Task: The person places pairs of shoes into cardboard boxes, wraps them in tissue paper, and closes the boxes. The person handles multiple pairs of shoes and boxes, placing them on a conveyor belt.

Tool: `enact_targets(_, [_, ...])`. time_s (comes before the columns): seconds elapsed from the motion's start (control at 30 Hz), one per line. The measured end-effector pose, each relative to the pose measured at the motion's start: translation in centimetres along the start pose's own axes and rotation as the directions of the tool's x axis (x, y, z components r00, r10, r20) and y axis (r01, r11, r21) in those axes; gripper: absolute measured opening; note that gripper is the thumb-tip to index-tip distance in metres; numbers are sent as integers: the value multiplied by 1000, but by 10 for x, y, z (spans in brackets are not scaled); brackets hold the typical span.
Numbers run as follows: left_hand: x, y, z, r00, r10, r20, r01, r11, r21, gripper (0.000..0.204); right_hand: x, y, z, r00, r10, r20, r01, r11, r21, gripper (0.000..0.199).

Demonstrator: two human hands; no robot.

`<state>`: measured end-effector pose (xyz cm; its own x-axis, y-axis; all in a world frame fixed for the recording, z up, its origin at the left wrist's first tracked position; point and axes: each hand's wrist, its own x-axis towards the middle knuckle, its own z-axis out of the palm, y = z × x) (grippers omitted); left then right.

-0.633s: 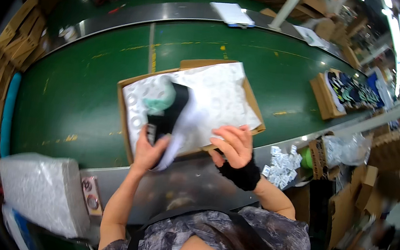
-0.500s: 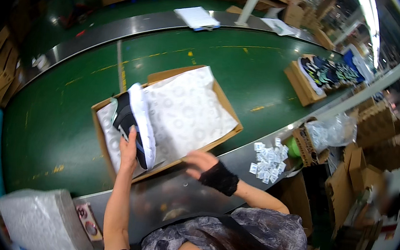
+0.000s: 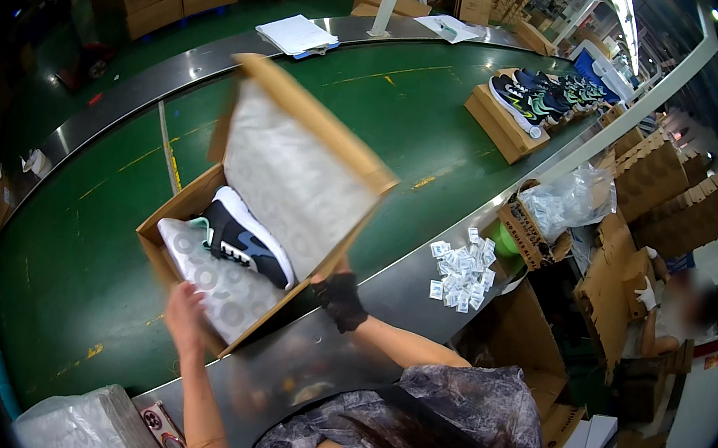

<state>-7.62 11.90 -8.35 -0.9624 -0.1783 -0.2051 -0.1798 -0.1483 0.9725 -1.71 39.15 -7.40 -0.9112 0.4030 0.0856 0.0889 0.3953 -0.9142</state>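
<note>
An open cardboard shoe box point(image 3: 174, 213) rests on the green conveyor belt point(image 3: 68, 246). A dark blue and white sneaker point(image 3: 244, 236) lies inside it on white printed tissue paper point(image 3: 217, 283). The box lid point(image 3: 304, 161), lined with the same paper, stands raised and tilted. My right hand point(image 3: 336, 296), in a black fingerless glove, grips the lid's near corner. At the box's front edge, my left hand point(image 3: 185, 315) touches the tissue paper.
Small white packets point(image 3: 462, 270) lie heaped on the steel counter at right. Farther along the belt stands a box of sneakers point(image 3: 530, 98). A stack of papers point(image 3: 296, 34) lies at the far rim. Cardboard cartons point(image 3: 660, 186) crowd the right side, where another person's gloved hand point(image 3: 646, 294) shows.
The sneaker went from my left hand into the box. The lid, flat before, is now lifted by my right hand. My left hand dropped to the paper at the box front.
</note>
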Motion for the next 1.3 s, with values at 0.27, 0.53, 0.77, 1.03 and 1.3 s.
enact_targets(0.27, [2,-30,-60,995,-87,43,75,971,226,54,-21,30,62,653,-647,393,731,405,-549,53])
enact_targets(0.53, [30,18,-50,962,-258,86,236,949,207,50,-4,-23,57,701,-480,528,714,478,-513,41])
enact_targets(0.77, [-17,-12,-28,958,-61,282,-34,946,321,51,-80,0,29,682,-621,386,690,369,-623,48])
enact_targets(1.03, [-94,-27,24,959,103,266,-153,972,178,42,-120,-14,17,563,-738,372,820,443,-363,49])
enact_targets(1.3, [-113,-46,-11,953,-133,272,62,965,256,43,-153,4,10,530,-773,349,846,453,-282,52])
